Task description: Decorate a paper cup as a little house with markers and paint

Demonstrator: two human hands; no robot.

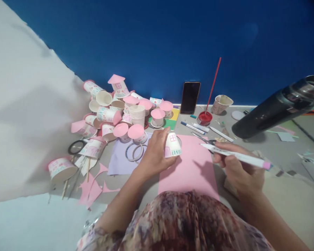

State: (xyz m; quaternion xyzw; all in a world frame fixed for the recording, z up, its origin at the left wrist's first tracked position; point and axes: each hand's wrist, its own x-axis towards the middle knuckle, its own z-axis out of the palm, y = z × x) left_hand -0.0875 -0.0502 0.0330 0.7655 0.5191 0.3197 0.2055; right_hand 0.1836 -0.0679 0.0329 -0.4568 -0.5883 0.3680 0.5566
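The left hand [153,153] is closed around an upturned paper cup [172,144], fingers wrapped behind it and thumb at its side. The cup's wide mouth faces down, and a pink window and a row of green marks are drawn on its wall. It is held over the far end of a pink sheet [193,174] that lies at the middle of the surface [253,137], reaching toward the near edge.

The right hand [238,170] grips a white marker [238,157]. The marker lies almost level across the fingers, its pink end pointing toward the right edge and its other end toward the cup. It is near the cup but apart from it.

Just beyond the marker lie scissors [205,139], and a few pens [192,127] are farther back. A red dish [204,118] with a red stick [214,83] standing in it sits near the far edge. Beside it are a crumpled paper cup [221,104] and a dark phone [189,97], which is propped against the blue wall [157,42].

Left of the held cup, a lilac sheet [119,158] carries thin rings [134,152]. Behind it, a heap of decorated cups [110,115] with pink roofs fills the far left corner, with a stack of plain cups [137,115] among them. Pink scraps [90,190] lie toward the near left. A dark cylinder [277,106] juts in from the right edge of view.
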